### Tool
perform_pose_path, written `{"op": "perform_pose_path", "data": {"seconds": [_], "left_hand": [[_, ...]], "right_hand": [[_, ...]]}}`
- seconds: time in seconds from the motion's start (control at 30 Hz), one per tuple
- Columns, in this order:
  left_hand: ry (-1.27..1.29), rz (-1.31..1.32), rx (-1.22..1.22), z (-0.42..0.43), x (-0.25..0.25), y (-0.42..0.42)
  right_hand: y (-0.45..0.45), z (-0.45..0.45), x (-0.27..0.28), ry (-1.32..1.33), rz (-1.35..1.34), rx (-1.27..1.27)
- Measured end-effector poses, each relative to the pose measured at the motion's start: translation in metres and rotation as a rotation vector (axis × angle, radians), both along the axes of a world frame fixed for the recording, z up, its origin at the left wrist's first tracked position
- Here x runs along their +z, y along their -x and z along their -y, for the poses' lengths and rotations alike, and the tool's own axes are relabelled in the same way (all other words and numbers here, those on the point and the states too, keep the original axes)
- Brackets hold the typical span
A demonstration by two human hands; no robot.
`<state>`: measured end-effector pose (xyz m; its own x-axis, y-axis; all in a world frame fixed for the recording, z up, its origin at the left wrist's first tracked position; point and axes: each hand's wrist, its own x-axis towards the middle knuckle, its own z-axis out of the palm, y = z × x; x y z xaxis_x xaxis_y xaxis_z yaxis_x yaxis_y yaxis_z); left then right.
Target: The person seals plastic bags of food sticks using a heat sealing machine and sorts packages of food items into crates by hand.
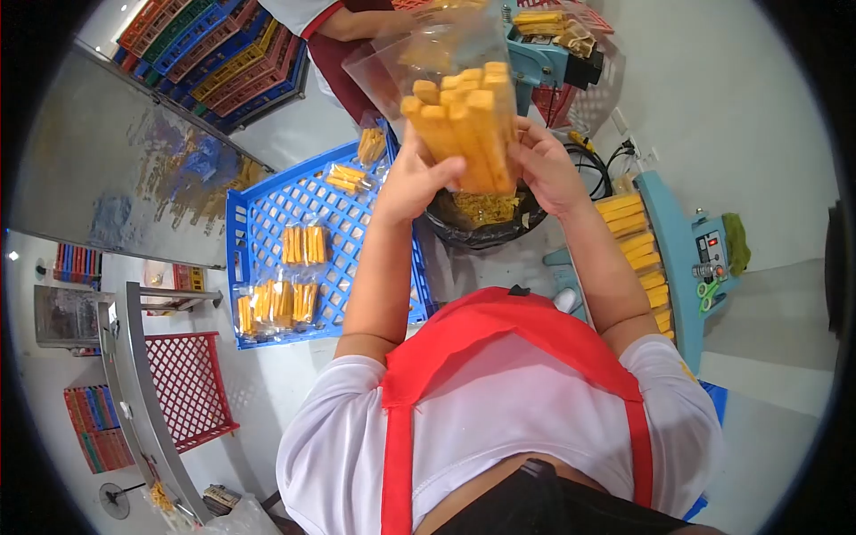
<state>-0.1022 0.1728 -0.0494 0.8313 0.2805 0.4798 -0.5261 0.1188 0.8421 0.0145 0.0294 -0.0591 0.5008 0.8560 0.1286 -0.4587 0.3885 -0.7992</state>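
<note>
Up in front of me is a clear plastic bag (pixel 464 125) of thick yellow sticks, its loose upper part standing above them. My left hand (pixel 415 178) grips the bag's left side, thumb across its front. My right hand (pixel 546 169) holds the right edge near the lower half, fingers partly behind it. Below the bag, a bin with a black liner (pixel 464 234) contains yellow crumbs. Left of my left forearm lies a blue plastic crate (pixel 343 241) with several packed bags of yellow sticks (pixel 304 244).
At right stands a teal machine (pixel 682 241) with a control box, green scissors (pixel 708 294) and a row of yellow packs (pixel 635 250). Another teal machine (pixel 535 67) is at the back, near a co-worker's arm (pixel 366 24). Stacked coloured crates (pixel 218 62) and a red crate (pixel 189 388) stand left.
</note>
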Motion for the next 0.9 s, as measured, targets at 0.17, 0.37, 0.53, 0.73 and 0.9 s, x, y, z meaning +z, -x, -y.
{"op": "perform_pose_path", "data": {"seconds": [0.17, 0.37, 0.53, 0.73, 0.9], "left_hand": [[0.575, -0.175, -0.313, 0.026, -0.024, -0.003], [1.214, -0.283, -0.679, 0.068, -0.008, -0.001], [1.321, -0.32, -0.584, 0.059, -0.027, 0.003], [1.336, -0.262, -0.578, 0.057, -0.033, 0.004], [1.401, -0.263, -0.657, 0.053, -0.033, 0.004]], "right_hand": [[-0.017, -0.007, 0.026, 0.056, 0.628, -0.061], [-0.052, -0.041, -0.004, 0.136, -0.031, 0.548], [-0.032, -0.052, -0.031, 0.187, -0.329, 0.529], [-0.032, -0.053, -0.041, 0.178, -0.23, 0.533], [-0.031, -0.047, -0.026, 0.257, -0.37, 0.53]]}}
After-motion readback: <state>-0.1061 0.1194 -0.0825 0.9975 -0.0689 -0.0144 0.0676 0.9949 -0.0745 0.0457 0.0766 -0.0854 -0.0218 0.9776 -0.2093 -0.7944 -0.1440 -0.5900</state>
